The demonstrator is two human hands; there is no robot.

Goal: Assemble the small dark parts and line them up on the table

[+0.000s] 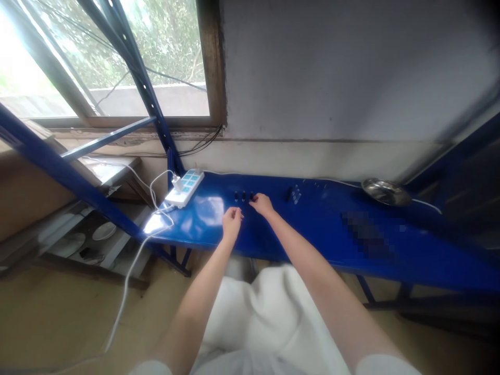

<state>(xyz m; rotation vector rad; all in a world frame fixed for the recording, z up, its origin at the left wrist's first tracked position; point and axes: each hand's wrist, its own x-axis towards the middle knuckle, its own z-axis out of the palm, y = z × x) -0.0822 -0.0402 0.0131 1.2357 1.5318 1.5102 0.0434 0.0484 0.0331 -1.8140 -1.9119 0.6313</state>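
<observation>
Out on the blue bench (324, 229), right hand (261, 204) curled narrow, fingertips (253, 201) right at three small dark bottles (243, 196); left hand (232, 223) pinched narrow just below them, any grip impossible to tell; white power strip (184, 187) further left.

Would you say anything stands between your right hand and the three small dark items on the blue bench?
Nothing visible does: the right hand is just short of the nearest dark item on the blue bench.
</observation>
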